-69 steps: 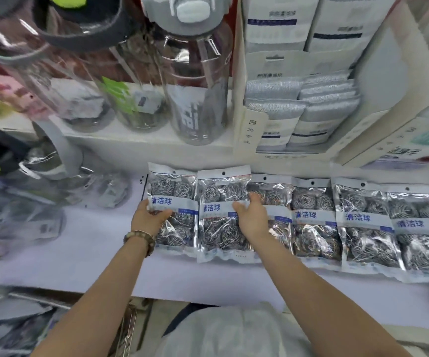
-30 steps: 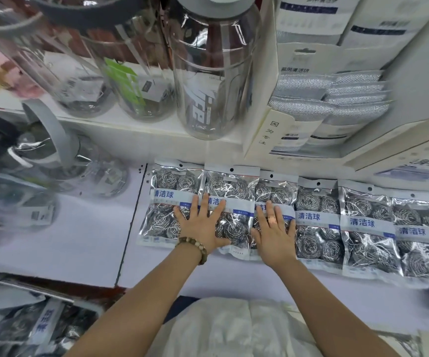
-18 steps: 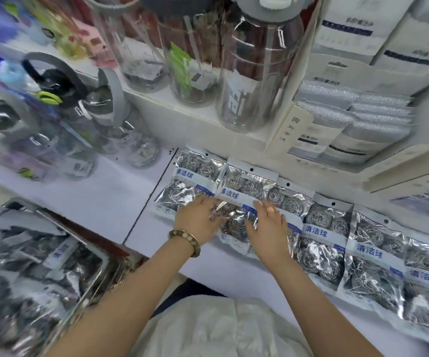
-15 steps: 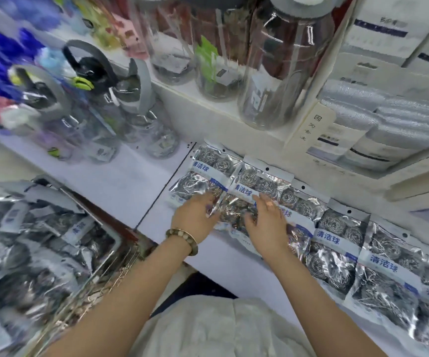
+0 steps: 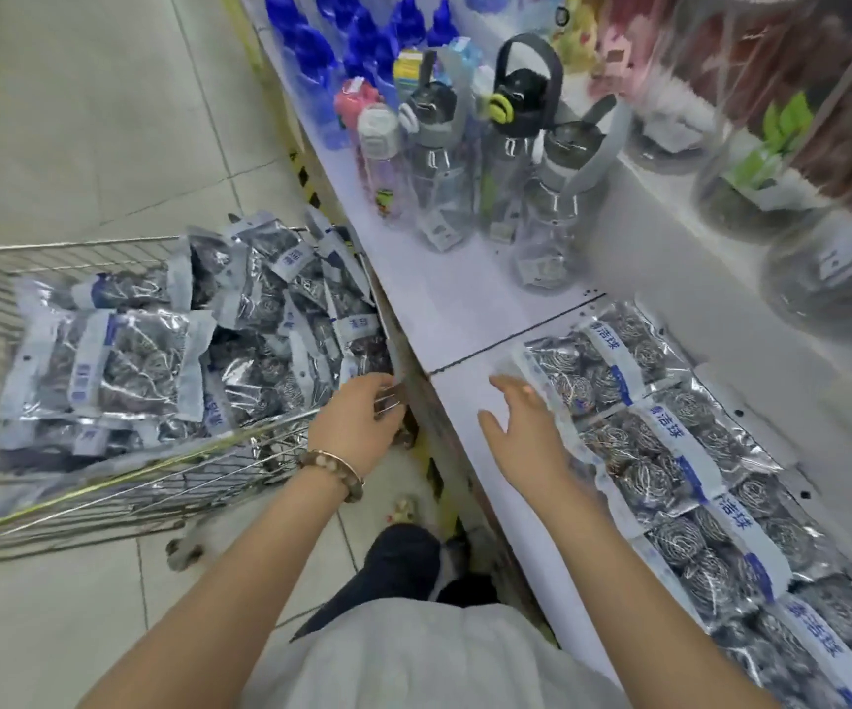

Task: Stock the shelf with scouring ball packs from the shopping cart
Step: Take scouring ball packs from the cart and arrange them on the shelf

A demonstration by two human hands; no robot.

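A wire shopping cart at the left holds several silver scouring ball packs with blue-and-white labels. A row of the same packs lies flat along the white shelf at the right. My left hand, with a bead bracelet on its wrist, hovers over the cart's near right corner, fingers loosely bent and holding nothing. My right hand is over the shelf's front edge beside the leftmost pack, fingers spread and holding nothing.
Clear water bottles with grey and black lids stand on the shelf beyond the packs, with blue bottles farther back. Large clear jugs stand on the shelf above. The tiled floor lies left of the shelf.
Both hands have lifted off the packs on the shelf. My left hand has swung left to the cart; the view has turned left and down so the cart is in full view.
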